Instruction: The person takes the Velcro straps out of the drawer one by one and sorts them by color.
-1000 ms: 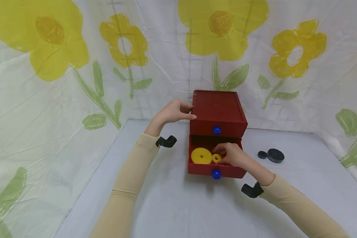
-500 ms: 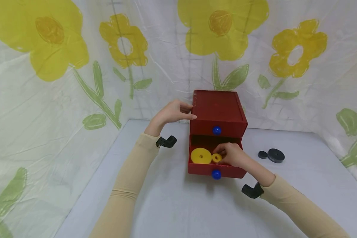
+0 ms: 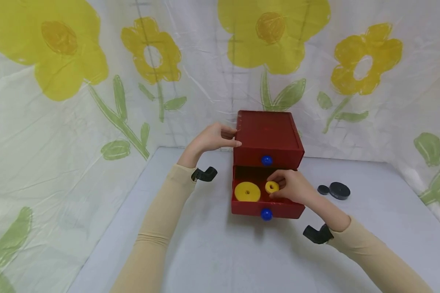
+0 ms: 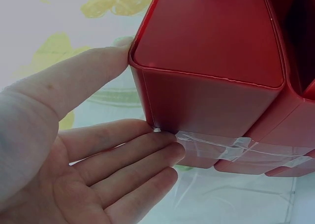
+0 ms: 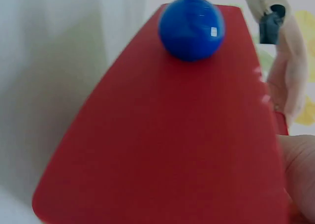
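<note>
Tabletop (image 3: 220, 252), pale bluish-white and smooth, spreading back to the foot of a creased, translucent white sheet (image 3: 205, 89) hanging at the rear and both sides. Across the sheet, broad yellow flowers (image 3: 282, 16) with green stems and leaves (image 3: 290, 94). Near the rear sheet, a boxy, smooth red drawer cabinet (image 3: 267, 130), closed above, with a round glossy blue knob (image 3: 267, 160); below, a shallow red drawer (image 3: 242, 208) pulled out over a soft shadow. Along the cabinet's seams, in the left wrist view, clear tape (image 4: 236, 147). Inside the drawer, at left, a large flat yellow disc (image 3: 242, 194) with a small central hole; to its right and apart from it, a small thick yellow ring (image 3: 268, 188), pinched between thumb and fingers of the right hand (image 3: 293, 188); impossible to tell whether clear of the drawer floor. At the cabinet's left edge, the left hand (image 3: 213, 137), fingers fairly straight and spread wide from the thumb, merely touching the red wall. Farther right on the tabletop, small and larger black discs (image 3: 339, 191), side by side.
</note>
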The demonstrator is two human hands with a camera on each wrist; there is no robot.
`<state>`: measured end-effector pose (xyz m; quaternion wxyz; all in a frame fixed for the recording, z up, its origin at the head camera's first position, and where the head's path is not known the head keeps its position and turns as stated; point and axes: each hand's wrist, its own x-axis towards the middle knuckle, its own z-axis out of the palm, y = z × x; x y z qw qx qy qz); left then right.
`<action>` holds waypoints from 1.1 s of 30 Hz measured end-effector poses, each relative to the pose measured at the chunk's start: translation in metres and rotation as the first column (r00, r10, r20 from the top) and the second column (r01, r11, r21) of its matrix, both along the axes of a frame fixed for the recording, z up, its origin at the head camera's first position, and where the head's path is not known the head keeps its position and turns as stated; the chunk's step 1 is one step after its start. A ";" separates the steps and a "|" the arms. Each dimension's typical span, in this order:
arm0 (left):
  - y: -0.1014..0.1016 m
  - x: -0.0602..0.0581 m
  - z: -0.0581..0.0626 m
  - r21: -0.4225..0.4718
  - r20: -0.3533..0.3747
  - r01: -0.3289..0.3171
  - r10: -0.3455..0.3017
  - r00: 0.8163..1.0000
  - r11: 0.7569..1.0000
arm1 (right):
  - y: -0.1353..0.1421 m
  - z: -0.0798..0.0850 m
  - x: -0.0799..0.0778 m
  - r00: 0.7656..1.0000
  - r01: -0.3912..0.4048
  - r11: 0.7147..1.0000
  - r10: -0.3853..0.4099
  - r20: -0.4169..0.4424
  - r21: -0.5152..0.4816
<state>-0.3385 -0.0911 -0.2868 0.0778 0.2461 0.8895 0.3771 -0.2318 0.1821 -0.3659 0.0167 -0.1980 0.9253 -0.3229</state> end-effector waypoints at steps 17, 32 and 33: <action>0.000 0.003 0.002 -0.002 0.001 0.003 -0.003 1.000 1.000 | 0.029 0.024 0.019 0.997 0.075 0.997 -0.075 0.004 0.003; 0.000 0.004 0.003 0.009 0.011 0.007 -0.007 1.000 1.000 | 0.057 0.028 0.031 0.984 0.178 0.984 -0.177 -0.006 0.008; 0.000 0.004 0.003 0.011 0.011 0.007 -0.007 1.000 1.000 | 0.059 0.028 0.031 0.983 0.185 0.983 -0.185 -0.003 0.005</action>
